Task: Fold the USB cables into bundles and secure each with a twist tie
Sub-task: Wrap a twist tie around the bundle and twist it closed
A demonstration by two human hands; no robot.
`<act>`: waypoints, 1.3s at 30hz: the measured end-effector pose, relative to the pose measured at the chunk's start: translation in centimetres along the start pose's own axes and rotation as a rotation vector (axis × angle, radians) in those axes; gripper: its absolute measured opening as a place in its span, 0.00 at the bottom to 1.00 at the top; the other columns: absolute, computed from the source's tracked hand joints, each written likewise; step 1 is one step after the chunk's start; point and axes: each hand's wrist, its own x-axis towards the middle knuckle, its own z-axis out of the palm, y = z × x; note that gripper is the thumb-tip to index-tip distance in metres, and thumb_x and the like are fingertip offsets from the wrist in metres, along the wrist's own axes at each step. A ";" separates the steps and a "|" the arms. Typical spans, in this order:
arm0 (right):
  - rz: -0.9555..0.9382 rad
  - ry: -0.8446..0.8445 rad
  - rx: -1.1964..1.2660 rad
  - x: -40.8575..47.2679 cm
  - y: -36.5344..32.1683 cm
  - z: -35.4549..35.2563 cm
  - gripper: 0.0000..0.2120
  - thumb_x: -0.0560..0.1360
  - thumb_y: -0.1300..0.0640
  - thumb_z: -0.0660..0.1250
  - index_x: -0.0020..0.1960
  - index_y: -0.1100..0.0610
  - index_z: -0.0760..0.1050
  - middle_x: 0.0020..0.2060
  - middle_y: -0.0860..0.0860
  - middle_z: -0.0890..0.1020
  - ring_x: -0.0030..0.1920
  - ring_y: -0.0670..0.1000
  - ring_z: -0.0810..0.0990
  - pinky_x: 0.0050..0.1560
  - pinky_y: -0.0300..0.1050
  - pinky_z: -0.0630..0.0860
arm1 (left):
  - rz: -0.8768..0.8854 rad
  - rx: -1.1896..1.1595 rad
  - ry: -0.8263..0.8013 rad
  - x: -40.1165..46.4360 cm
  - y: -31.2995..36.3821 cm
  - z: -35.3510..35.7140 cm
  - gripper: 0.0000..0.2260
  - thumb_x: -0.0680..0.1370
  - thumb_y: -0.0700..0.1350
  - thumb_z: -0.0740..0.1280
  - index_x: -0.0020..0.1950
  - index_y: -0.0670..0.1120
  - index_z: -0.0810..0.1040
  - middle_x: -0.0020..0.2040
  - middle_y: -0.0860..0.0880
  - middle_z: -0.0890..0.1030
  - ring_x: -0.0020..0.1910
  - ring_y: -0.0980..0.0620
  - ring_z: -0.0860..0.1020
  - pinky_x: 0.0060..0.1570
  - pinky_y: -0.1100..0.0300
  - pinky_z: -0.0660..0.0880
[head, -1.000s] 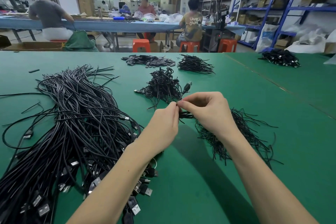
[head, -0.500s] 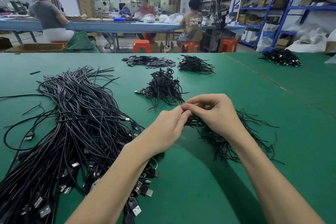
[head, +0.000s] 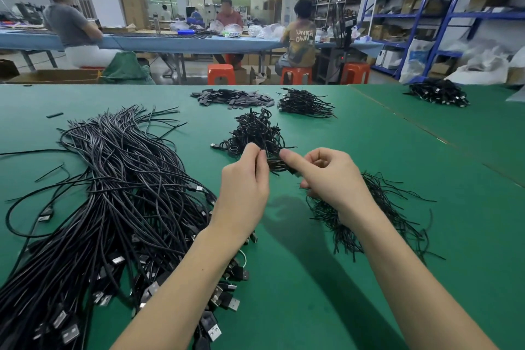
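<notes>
Both hands have drawn apart since a moment ago; left hand (head: pixel 245 179) pinches the folded cable bundle (head: pixel 277 163); right hand (head: pixel 326 176) grips its far end, so tying appears near complete.

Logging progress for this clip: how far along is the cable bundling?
Done: a pile of tied bundles lies beyond the hands. In hand: the left hand and right hand pinch a folded cable bundle between them, apparently at the tying stage. Left: the large heap of loose USB cables on the left, with twist ties waiting under the right wrist. Most of the work remains.
</notes>
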 end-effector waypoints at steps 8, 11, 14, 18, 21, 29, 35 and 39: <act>0.159 -0.321 0.399 -1.4 -0.6 1.5 0.12 0.73 0.52 0.77 0.43 0.61 0.84 0.36 0.52 0.85 0.32 0.49 0.84 0.32 0.39 0.79 | -0.009 0.000 0.155 -0.1 0.0 0.1 0.11 0.84 0.41 0.60 0.42 0.44 0.67 0.27 0.53 0.65 0.27 0.53 0.66 0.28 0.63 0.61; 0.149 -0.287 0.561 -1.4 -0.4 2.4 0.06 0.73 0.59 0.77 0.41 0.60 0.83 0.36 0.53 0.84 0.32 0.49 0.83 0.32 0.39 0.79 | -0.023 -0.024 0.172 -0.4 0.2 0.4 0.11 0.84 0.40 0.60 0.41 0.44 0.67 0.27 0.54 0.65 0.26 0.55 0.66 0.28 0.66 0.62; 0.199 -0.332 0.708 -1.3 0.0 2.7 0.04 0.73 0.62 0.76 0.41 0.58 0.83 0.36 0.52 0.84 0.34 0.47 0.83 0.35 0.38 0.80 | -0.123 -0.112 0.158 -0.5 0.0 0.7 0.13 0.85 0.43 0.59 0.40 0.45 0.66 0.26 0.53 0.67 0.26 0.56 0.67 0.28 0.65 0.62; 0.201 -0.408 0.781 -1.2 0.8 2.9 0.04 0.73 0.59 0.75 0.40 0.54 0.86 0.39 0.52 0.86 0.37 0.46 0.84 0.38 0.38 0.80 | -0.354 -0.425 0.068 -0.2 0.1 1.1 0.13 0.86 0.48 0.57 0.44 0.42 0.68 0.29 0.54 0.69 0.29 0.51 0.69 0.31 0.57 0.67; 0.309 -0.474 0.803 -0.6 1.1 2.6 0.01 0.67 0.56 0.77 0.39 0.52 0.86 0.38 0.49 0.85 0.34 0.46 0.82 0.35 0.37 0.80 | -0.442 -0.674 0.015 0.1 0.6 1.2 0.12 0.86 0.45 0.55 0.44 0.44 0.66 0.26 0.55 0.62 0.24 0.56 0.61 0.23 0.66 0.61; 0.516 -0.782 1.001 3.0 3.4 -0.6 0.21 0.53 0.69 0.84 0.44 0.65 0.82 0.38 0.57 0.81 0.30 0.45 0.80 0.28 0.33 0.78 | -0.481 -1.077 -0.389 -0.3 1.2 0.3 0.08 0.83 0.45 0.61 0.45 0.44 0.71 0.33 0.50 0.74 0.27 0.56 0.67 0.24 0.67 0.66; 0.065 -1.033 0.225 7.0 0.4 -4.1 0.09 0.69 0.68 0.71 0.39 0.55 0.86 0.33 0.51 0.81 0.27 0.41 0.74 0.26 0.29 0.68 | -0.455 -1.014 -0.571 0.0 1.5 -0.6 0.09 0.76 0.45 0.67 0.48 0.40 0.79 0.42 0.38 0.80 0.31 0.55 0.74 0.35 0.64 0.77; -0.071 -1.088 -0.277 7.9 -3.7 -4.9 0.04 0.72 0.60 0.75 0.39 0.53 0.85 0.29 0.47 0.78 0.26 0.43 0.70 0.27 0.32 0.64 | -0.435 -0.857 -0.613 0.3 1.3 -0.9 0.04 0.77 0.40 0.70 0.44 0.41 0.80 0.42 0.36 0.76 0.33 0.55 0.75 0.38 0.61 0.79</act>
